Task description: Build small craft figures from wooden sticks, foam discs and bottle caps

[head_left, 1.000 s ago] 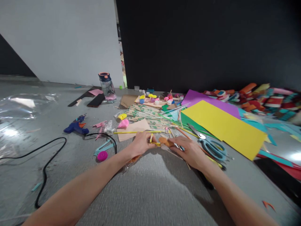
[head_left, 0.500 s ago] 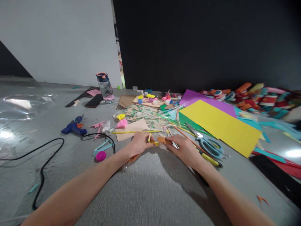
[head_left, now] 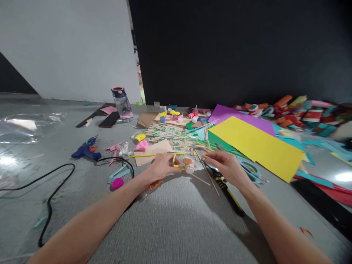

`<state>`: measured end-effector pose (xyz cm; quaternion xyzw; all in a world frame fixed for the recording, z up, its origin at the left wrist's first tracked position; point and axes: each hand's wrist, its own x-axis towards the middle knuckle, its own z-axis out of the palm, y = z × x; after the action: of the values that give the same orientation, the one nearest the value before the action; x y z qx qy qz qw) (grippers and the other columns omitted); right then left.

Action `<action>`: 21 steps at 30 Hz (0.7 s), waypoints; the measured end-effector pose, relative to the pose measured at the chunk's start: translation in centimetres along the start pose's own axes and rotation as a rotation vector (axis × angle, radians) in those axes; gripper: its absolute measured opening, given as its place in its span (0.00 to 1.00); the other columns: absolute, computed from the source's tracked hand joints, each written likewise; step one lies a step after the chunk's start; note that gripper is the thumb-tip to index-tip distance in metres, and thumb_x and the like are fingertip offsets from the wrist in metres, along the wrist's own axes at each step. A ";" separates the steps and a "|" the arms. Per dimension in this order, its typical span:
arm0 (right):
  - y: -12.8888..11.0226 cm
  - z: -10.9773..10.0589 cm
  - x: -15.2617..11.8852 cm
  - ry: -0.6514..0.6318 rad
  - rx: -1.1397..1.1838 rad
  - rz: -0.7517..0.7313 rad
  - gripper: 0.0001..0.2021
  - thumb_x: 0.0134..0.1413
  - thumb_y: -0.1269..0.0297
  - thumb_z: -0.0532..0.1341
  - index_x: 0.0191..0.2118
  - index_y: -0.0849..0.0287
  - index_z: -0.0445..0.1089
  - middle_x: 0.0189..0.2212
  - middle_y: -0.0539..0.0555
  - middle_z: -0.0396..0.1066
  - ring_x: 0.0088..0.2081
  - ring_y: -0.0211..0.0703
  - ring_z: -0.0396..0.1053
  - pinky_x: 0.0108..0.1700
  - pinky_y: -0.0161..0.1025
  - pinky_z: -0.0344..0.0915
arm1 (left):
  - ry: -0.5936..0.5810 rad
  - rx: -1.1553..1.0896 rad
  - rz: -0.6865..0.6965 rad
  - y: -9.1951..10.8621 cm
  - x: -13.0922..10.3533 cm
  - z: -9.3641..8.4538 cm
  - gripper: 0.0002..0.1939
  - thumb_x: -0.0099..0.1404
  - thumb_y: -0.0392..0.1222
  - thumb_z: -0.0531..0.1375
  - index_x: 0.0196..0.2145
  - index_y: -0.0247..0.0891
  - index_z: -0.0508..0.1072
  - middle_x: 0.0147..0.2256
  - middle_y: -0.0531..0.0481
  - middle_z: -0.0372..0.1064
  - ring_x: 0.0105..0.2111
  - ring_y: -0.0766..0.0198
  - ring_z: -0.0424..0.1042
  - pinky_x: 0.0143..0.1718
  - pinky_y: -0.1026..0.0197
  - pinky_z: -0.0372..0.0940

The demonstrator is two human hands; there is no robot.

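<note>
While the bare left hand pinched it between thumb and fingers, the small craft piece, with a thin yellow strip, whitish round parts and an orange-brown top, was at that hand's three o'clock. It looked very light. The round parts looked hard and smooth, so they might slip, and the strip might bend or pop loose if squeezed hard. The best place to hold it seemed to be that strip, near the round parts, with a soft pinch. At the piece's three o'clock was the bare right hand, not touching it, fingertips close together; I could not tell if they held anything. At its four o'clock lay a long black-and-yellow tool on the grey table.
</note>
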<state>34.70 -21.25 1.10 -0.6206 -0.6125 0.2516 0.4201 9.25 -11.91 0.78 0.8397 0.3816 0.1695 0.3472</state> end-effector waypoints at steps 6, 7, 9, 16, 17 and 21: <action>-1.8 0.0 -0.4 -0.014 0.180 0.032 0.20 0.56 0.45 0.63 0.38 0.60 0.77 0.32 0.56 0.79 0.34 0.46 0.75 0.38 0.42 0.69 | 0.018 -0.154 0.045 0.4 0.1 -1.6 0.30 0.53 0.55 0.70 0.51 0.38 0.74 0.49 0.42 0.74 0.50 0.49 0.72 0.49 0.52 0.64; -2.2 0.0 -0.5 -0.011 0.204 0.034 0.21 0.55 0.45 0.63 0.39 0.60 0.77 0.32 0.57 0.79 0.34 0.46 0.75 0.38 0.42 0.70 | 0.062 -0.202 0.058 0.8 0.0 -2.1 0.30 0.56 0.56 0.68 0.52 0.38 0.72 0.51 0.41 0.73 0.52 0.49 0.71 0.51 0.52 0.64; -3.1 0.0 -0.8 -0.009 0.266 0.031 0.20 0.55 0.45 0.64 0.40 0.60 0.75 0.32 0.57 0.79 0.33 0.44 0.75 0.38 0.42 0.70 | 0.201 -0.253 0.112 1.9 -0.4 -3.0 0.24 0.63 0.55 0.63 0.50 0.37 0.72 0.52 0.41 0.72 0.53 0.51 0.70 0.54 0.51 0.63; -8.0 0.9 -3.1 -0.243 0.605 -0.018 0.13 0.64 0.54 0.61 0.35 0.59 0.73 0.30 0.54 0.79 0.28 0.37 0.73 0.34 0.36 0.70 | 0.227 -0.375 0.347 8.1 -4.1 -4.2 0.14 0.67 0.47 0.62 0.47 0.39 0.75 0.46 0.45 0.75 0.48 0.57 0.72 0.50 0.55 0.64; -8.6 1.2 -3.4 -0.269 0.653 -0.031 0.12 0.65 0.55 0.61 0.36 0.59 0.73 0.29 0.53 0.78 0.28 0.37 0.73 0.33 0.35 0.70 | 0.177 -0.399 0.367 8.8 -4.7 -4.0 0.13 0.66 0.47 0.63 0.46 0.39 0.76 0.44 0.45 0.76 0.45 0.58 0.72 0.48 0.56 0.65; -10.5 1.8 -4.2 -0.284 0.744 -0.062 0.10 0.67 0.58 0.60 0.38 0.58 0.73 0.29 0.51 0.78 0.27 0.35 0.73 0.32 0.33 0.69 | 0.091 -0.493 0.434 10.6 -6.4 -3.9 0.06 0.67 0.43 0.64 0.40 0.39 0.77 0.30 0.52 0.75 0.33 0.64 0.72 0.40 0.60 0.65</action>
<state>26.97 -26.04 8.00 -0.3663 -0.5497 0.5269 0.5348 8.51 -19.97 10.95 0.7838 0.1562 0.3641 0.4782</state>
